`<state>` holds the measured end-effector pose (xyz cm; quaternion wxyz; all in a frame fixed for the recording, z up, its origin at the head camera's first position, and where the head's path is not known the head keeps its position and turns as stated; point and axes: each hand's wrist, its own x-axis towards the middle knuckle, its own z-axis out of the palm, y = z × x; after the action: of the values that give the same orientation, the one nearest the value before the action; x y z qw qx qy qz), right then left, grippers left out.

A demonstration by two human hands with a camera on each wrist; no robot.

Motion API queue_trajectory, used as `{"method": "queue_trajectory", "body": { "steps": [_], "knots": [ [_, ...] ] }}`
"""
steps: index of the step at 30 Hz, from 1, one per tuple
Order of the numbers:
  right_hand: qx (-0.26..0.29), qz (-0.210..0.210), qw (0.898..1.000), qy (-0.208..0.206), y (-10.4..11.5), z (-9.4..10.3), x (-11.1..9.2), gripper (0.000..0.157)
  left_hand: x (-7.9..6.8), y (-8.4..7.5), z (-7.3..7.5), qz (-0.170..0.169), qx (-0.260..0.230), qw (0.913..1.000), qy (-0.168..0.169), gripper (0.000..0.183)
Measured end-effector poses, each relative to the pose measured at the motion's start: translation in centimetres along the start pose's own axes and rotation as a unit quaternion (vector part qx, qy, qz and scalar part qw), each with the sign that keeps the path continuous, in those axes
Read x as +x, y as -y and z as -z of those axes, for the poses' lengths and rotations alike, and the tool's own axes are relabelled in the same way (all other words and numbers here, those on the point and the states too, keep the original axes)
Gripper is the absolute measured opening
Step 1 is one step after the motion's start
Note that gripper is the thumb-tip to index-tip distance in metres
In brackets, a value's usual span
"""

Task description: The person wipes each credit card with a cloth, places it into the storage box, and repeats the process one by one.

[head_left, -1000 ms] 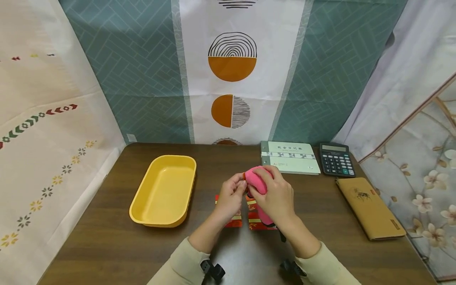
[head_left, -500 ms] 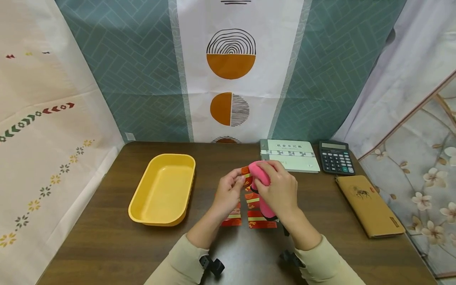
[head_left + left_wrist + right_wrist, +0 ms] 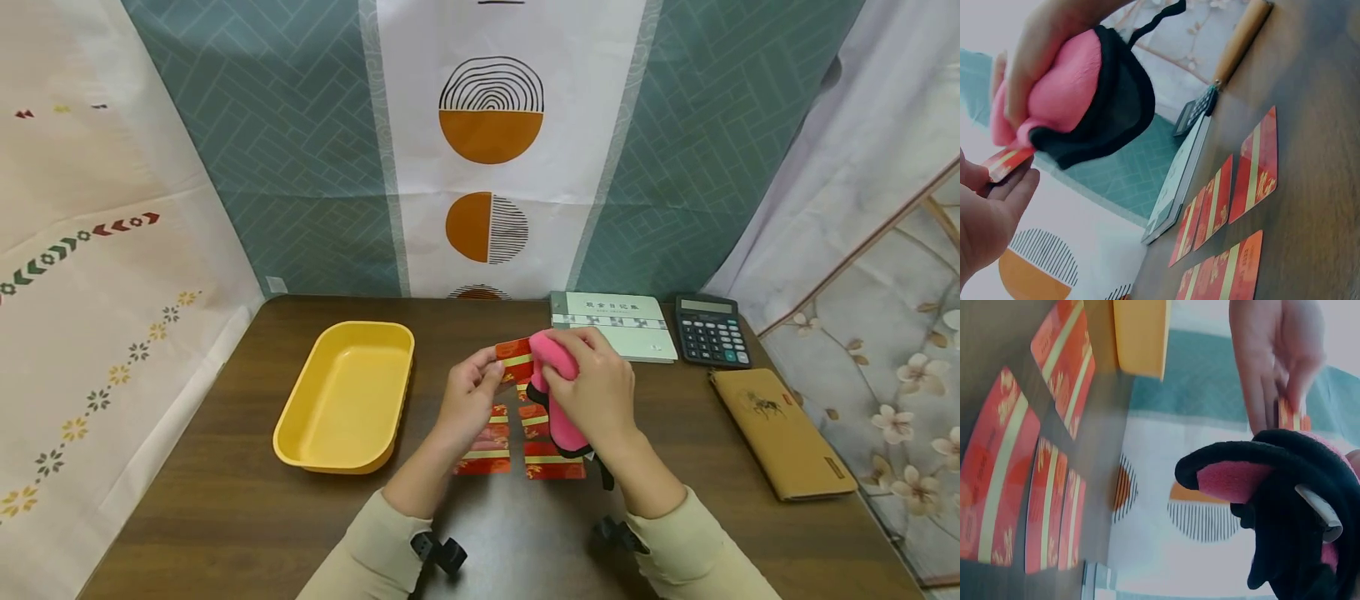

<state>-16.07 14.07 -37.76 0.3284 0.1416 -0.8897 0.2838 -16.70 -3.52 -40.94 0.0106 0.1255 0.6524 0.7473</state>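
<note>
My left hand [image 3: 467, 398] pinches a red card [image 3: 513, 360] with a gold stripe by its left end, raised above the table. My right hand [image 3: 602, 392] grips a pink plush cloth [image 3: 564, 425] with black edging, a black strap and a white tag. The cloth covers the card's right end. Below the hands, red cards with the same stripe lie in two columns, among them a left card [image 3: 482, 462] and a right card [image 3: 555, 462]. Several cards [image 3: 1254, 169] also show in the left wrist view. The cloth hides part of the right column in the head view.
A yellow tray [image 3: 283, 433] stands on the left of the dark wooden table [image 3: 195, 500]. Toward the back right are a pale green account book [image 3: 618, 321] and a black calculator [image 3: 711, 332]. A tan zippered wallet [image 3: 783, 433] lies along the right edge.
The left hand has drawn slightly left and the cloth slightly right, so more of the held card shows. More of the cards on the table is visible too.
</note>
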Motion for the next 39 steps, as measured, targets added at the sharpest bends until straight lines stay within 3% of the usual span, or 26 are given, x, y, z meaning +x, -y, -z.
{"method": "queue_trajectory", "body": {
  "steps": [4, 12, 20, 27, 39],
  "knots": [
    [-0.007, -0.016, 1.0, 0.0, -0.4, 0.2, 0.2, 0.042, 0.1, -0.1, 0.2, -0.004, -0.011, 0.9999, 0.0, 0.03],
    [0.028, 0.039, 0.999, 0.006, 1.7, -1.4, -0.7, 0.039, 0.4, 0.8, 0.0, -0.024, 0.022, 0.9988, 0.038, 0.034],
    [0.031, 0.03, 0.999, -0.004, 1.1, -1.4, -1.0, 0.041, 0.2, 0.8, 0.4, -0.026, 0.046, 0.9983, 0.023, 0.032],
    [0.006, 0.006, 1.0, -0.019, -0.6, -0.4, -0.6, 0.041, -0.1, 0.2, 1.0, -0.014, 0.049, 0.9986, -0.016, 0.027],
    [0.026, 0.047, 0.999, -0.002, 1.8, -1.6, -1.2, 0.041, 0.2, 0.6, -0.3, -0.03, 0.04, 0.9983, 0.031, 0.032]
  ]
}}
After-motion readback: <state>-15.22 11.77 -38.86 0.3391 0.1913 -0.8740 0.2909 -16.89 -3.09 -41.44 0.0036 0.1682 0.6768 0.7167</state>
